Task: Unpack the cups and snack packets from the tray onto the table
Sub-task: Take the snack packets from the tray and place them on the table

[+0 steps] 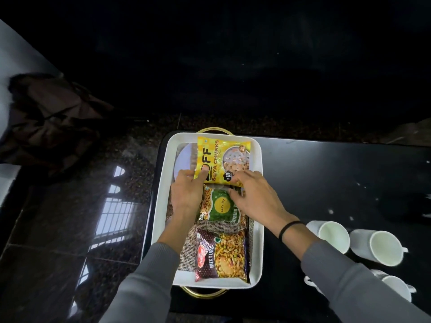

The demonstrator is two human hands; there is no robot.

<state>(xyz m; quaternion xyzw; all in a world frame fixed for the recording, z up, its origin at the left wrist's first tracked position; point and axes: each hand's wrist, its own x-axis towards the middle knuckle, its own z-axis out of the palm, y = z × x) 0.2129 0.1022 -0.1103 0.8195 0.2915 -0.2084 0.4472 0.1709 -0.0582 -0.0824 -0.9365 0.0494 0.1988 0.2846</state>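
A white tray with gold handles stands at the left end of the black table. A yellow soya chunks packet lies at its far end. My left hand grips that packet's near left corner, and my right hand pinches its near right edge. Below my hands lies a green snack packet. A dark mixture packet rests at the near end on a burlap liner. Three white cups stand on the table right of the tray.
The black table stretches right of the tray, with white glare spots near its right edge. A glossy dark speckled floor lies to the left. A dark brown bag sits at the far left.
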